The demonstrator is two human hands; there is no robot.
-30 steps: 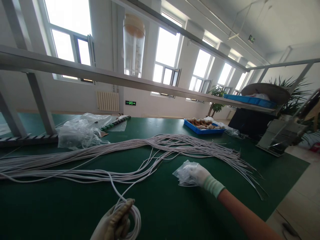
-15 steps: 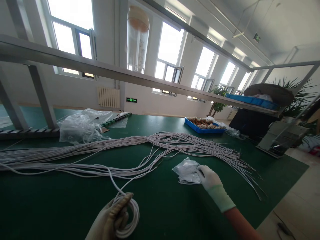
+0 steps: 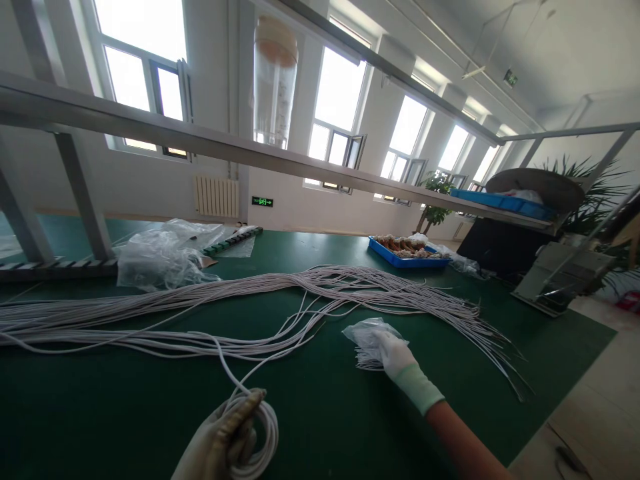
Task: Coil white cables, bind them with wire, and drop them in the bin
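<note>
At the lower middle, my left hand [image 3: 220, 433] in a stained white glove is closed around a coil of white cable [image 3: 270, 433]. One length runs up from the coil toward the long white cables [image 3: 240, 283] lying across the green table. My right hand [image 3: 397, 357], in a white glove with a pale green cuff, reaches to a small clear plastic bag [image 3: 367, 327]. Thin white strips, possibly cable ties, stick out of the bag's near side [image 3: 369, 359]. My right fingertips touch the bag and are partly hidden by its plastic, so their grip does not show.
Crumpled clear plastic [image 3: 160, 257] lies at the back left beside a green slotted strip [image 3: 233, 241]. A blue tray [image 3: 407, 261] of brownish parts stands at the back. A metal shelf [image 3: 200, 139] with a clear bottle [image 3: 274, 87] crosses above. A grey machine [image 3: 560, 273] sits at right.
My right hand has moved left, from the bag's right edge farther over it, and the plastic has shifted around the fingers. My left hand stays put with the coil.
</note>
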